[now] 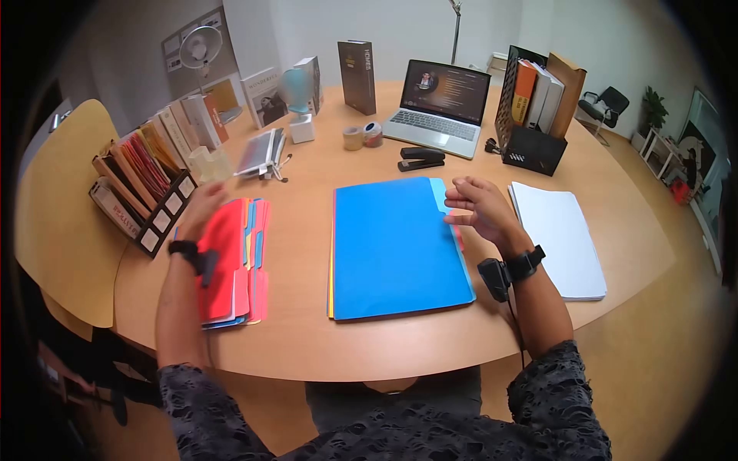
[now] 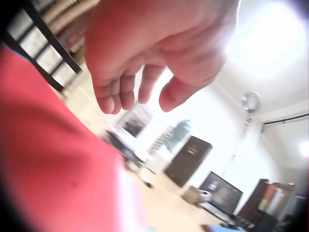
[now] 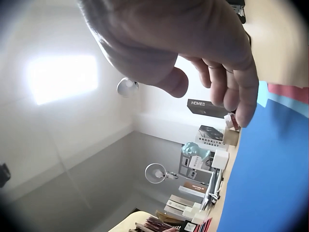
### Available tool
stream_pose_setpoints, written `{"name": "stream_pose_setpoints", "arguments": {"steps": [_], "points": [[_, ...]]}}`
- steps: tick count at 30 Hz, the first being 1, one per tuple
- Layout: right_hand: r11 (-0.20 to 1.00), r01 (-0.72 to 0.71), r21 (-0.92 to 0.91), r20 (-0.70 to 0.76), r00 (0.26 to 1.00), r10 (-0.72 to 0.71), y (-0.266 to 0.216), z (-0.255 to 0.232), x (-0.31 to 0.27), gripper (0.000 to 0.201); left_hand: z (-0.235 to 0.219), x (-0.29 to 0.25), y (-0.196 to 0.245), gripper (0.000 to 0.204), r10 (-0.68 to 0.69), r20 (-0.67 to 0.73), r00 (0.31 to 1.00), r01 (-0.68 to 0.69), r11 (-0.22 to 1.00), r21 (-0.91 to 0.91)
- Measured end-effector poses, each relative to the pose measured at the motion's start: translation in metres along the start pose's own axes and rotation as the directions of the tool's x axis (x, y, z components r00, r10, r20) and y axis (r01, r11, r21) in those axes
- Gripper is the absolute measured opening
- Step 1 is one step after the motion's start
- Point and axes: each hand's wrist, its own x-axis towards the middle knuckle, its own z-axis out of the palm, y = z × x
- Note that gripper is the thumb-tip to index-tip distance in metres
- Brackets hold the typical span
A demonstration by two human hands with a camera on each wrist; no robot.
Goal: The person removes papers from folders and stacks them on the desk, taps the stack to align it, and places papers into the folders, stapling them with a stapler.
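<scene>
A stack of file folders with a blue one point(image 1: 400, 250) on top lies in the middle of the desk; light-blue and pink tabs stick out at its right side. My right hand point(image 1: 483, 207) hovers by those tabs with loosely bent fingers and nothing in them, as the right wrist view also shows. On the left lies a pile of red and other coloured folders point(image 1: 223, 265), their tabs along the right side. My left hand point(image 1: 204, 209), blurred, is over the far left corner of that pile. Its fingers point(image 2: 128, 92) curve loosely and hold nothing.
White paper point(image 1: 561, 242) lies on the right. A black stapler point(image 1: 421, 159), tape rolls point(image 1: 353, 138) and a laptop point(image 1: 440, 107) stand behind the blue folder. A file rack point(image 1: 165, 215) is at the left, a book holder point(image 1: 534, 150) at the back right.
</scene>
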Motion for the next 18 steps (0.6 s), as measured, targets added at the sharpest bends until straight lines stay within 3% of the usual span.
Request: {"name": "stream_pose_setpoints", "arguments": {"steps": [1, 2, 3, 4, 6, 9, 13, 16, 18], "points": [[1.000, 0.001, 0.000, -0.007, 1.000, -0.001, -0.001, -0.003, 0.001, 0.032, 0.043, -0.016, 0.059, 0.041, 0.102, 0.063, 0.993, -0.106, 0.992, 0.068], [0.999, -0.023, -0.032, -0.001, 1.000, 0.023, -0.001, -0.006, 0.003, 0.033, 0.065, -0.003, 0.087, 0.048, 0.134, 0.329, 0.935, -0.224, 0.941, 0.254], [0.997, -0.048, -0.061, 0.004, 0.999, 0.048, 0.000, -0.009, 0.004, 0.034, 0.099, -0.006, 0.100, 0.061, 0.159, 0.326, 0.932, -0.219, 0.964, 0.153], [0.997, -0.042, -0.057, -0.005, 0.999, 0.042, 0.002, -0.011, 0.005, 0.034, 0.124, -0.001, 0.114, 0.070, 0.224, 0.421, 0.879, -0.326, 0.927, 0.188], [0.989, -0.089, -0.115, 0.044, 0.995, 0.094, 0.003, -0.016, 0.008, 0.035, 0.164, 0.011, 0.131, 0.086, 0.203, 0.586, 0.785, -0.360, 0.919, 0.163], [0.981, -0.125, -0.145, -0.001, 0.992, 0.127, -0.001, -0.009, 0.005, 0.031, 0.200, 0.017, 0.136, 0.094, 0.148, 0.650, 0.746, -0.431, 0.851, 0.300], [0.981, -0.122, -0.148, 0.019, 0.992, 0.126, -0.001, -0.009, 0.008, 0.037, 0.212, 0.020, 0.121, 0.100, 0.146, 0.672, 0.726, -0.447, 0.843, 0.299], [0.987, -0.109, -0.118, 0.002, 0.994, 0.110, -0.006, -0.007, 0.013, 0.033, 0.211, 0.015, 0.117, 0.103, 0.155, 0.643, 0.750, -0.412, 0.870, 0.270], [0.992, -0.109, -0.067, 0.048, 0.993, 0.112, -0.020, 0.005, 0.011, 0.031, 0.210, 0.012, 0.115, 0.093, 0.215, 0.606, 0.766, -0.424, 0.877, 0.225]]}}
